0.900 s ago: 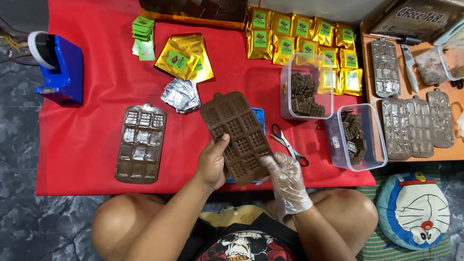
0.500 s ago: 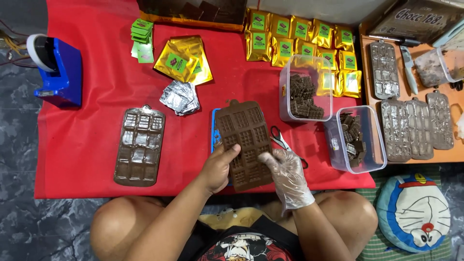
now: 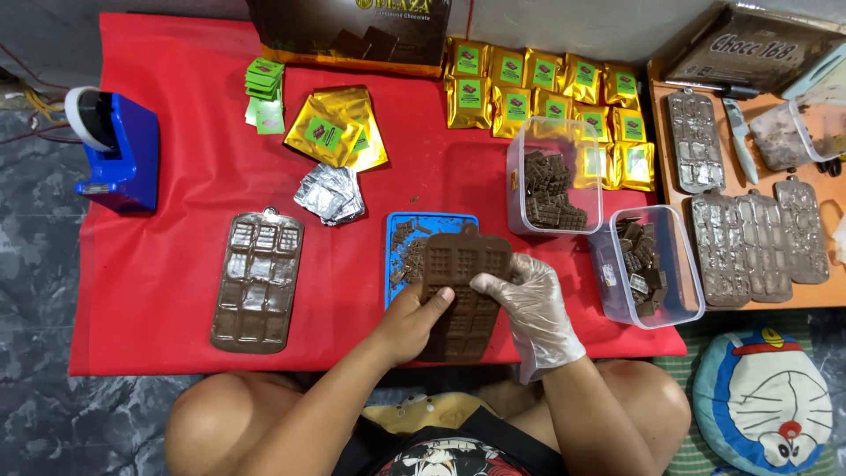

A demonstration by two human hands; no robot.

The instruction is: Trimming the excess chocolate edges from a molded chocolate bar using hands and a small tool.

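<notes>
Since the earlier frames the brown chocolate mould [image 3: 463, 295] has come down from its tilted hold in the air and now lies face-down over the blue tray [image 3: 429, 256], at the near edge of the red cloth [image 3: 176, 220] spread on the floor.

The step in hand looks like knocking the set pieces out of the mould into the tray; the next move probably calls for flexing or pressing its back until the pieces drop, then lifting it straight off.

The bare left hand [image 3: 407, 319] grips the mould's near left edge, thumb on top and fingers curled under. The gloved right hand [image 3: 529, 304] lies over its right side, fingers spread and pressing down. Both forearms reach in from the lap.

Left of them lies a second filled mould [image 3: 257, 280]. Farther off sit foil squares [image 3: 330, 194], two clear tubs of chocolate pieces [image 3: 648, 264], gold pouches [image 3: 546, 88] and, at the far left edge, a blue tape dispenser [image 3: 115, 150].
</notes>
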